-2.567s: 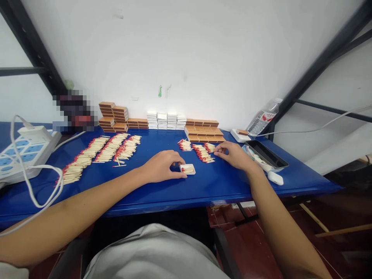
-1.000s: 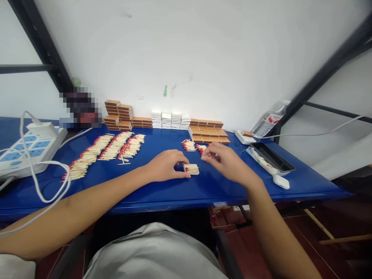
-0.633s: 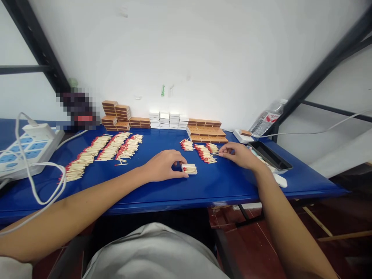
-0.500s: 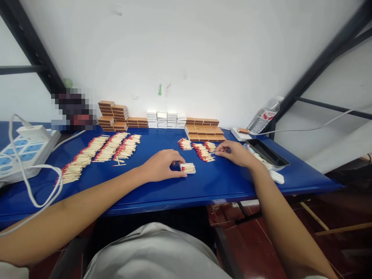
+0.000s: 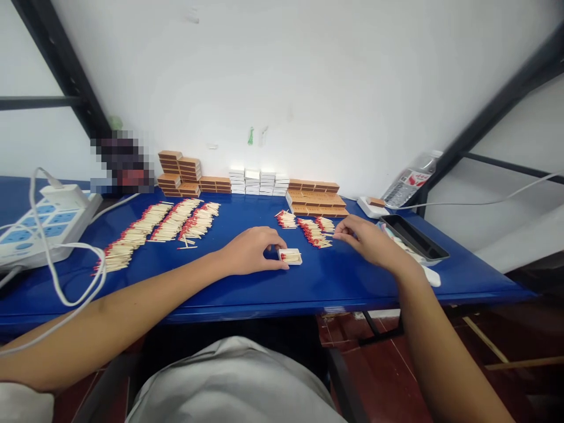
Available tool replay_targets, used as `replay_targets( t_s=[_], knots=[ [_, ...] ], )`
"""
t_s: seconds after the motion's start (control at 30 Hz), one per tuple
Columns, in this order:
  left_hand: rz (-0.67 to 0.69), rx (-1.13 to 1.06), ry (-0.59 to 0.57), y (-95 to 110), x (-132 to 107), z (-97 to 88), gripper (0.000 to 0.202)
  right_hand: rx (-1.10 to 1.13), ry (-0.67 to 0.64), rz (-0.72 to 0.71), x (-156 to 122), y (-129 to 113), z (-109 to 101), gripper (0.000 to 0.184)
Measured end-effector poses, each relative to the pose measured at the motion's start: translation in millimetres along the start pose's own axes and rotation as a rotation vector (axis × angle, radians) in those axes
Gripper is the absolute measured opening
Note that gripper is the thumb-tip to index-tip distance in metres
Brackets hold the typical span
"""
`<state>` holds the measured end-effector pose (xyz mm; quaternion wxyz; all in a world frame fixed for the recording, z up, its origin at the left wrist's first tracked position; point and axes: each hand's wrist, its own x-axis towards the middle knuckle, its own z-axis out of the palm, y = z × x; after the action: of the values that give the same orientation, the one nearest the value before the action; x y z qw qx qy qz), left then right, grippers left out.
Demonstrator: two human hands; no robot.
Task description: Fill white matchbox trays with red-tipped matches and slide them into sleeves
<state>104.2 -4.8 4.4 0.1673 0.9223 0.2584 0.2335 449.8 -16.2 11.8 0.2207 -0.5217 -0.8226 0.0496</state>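
My left hand (image 5: 255, 249) rests on the table with thumb and fingers closed round the left end of a small white matchbox tray (image 5: 295, 263). Several red-headed matches (image 5: 289, 257) lie in it, heads to the left. To the right, my right hand (image 5: 366, 241) is pinched, its fingertips at the right end of a loose match pile (image 5: 325, 224). Whatever those fingertips hold, if anything, is too small to make out. Beside that pile lie a longer match heap (image 5: 312, 232) and a smaller one (image 5: 286, 220).
Brown matchboxes (image 5: 315, 200) and white trays (image 5: 259, 182) stand stacked along the wall. Three long match rows (image 5: 141, 229) lie at left, near a power strip (image 5: 53, 223) with looping cable. At right are a black tray (image 5: 414, 238), a bottle (image 5: 408, 182) and a white charger (image 5: 372, 207).
The camera has turned slightly left, so everything sits further right in view. My left hand keeps its grip on the tray, and my right hand stays beside the match pile.
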Motion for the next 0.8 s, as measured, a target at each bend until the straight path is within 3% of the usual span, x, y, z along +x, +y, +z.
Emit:
replay_targets(
  t_s=[0.23, 0.47, 0.63, 0.8],
  knots=[
    [0.002, 0.002, -0.008, -0.4, -0.1, -0.8, 0.036, 0.009, -0.080, -0.116, -1.0, -75.7, 4.8, 0.021],
    [0.028, 0.023, 0.003, -1.1, 0.4, 0.4, 0.035, 0.096, -0.189, -0.184, 10.7, -99.6, 28.2, 0.019],
    [0.016, 0.015, -0.001, -0.3, 0.3, 0.2, 0.036, 0.200, -0.113, -0.204, 19.9, -86.3, 17.0, 0.025],
    [-0.008, -0.002, -0.004, 1.2, -0.4, -1.4, 0.035, 0.133, 0.040, -0.031, 33.3, -17.4, 0.4, 0.034]
  ],
)
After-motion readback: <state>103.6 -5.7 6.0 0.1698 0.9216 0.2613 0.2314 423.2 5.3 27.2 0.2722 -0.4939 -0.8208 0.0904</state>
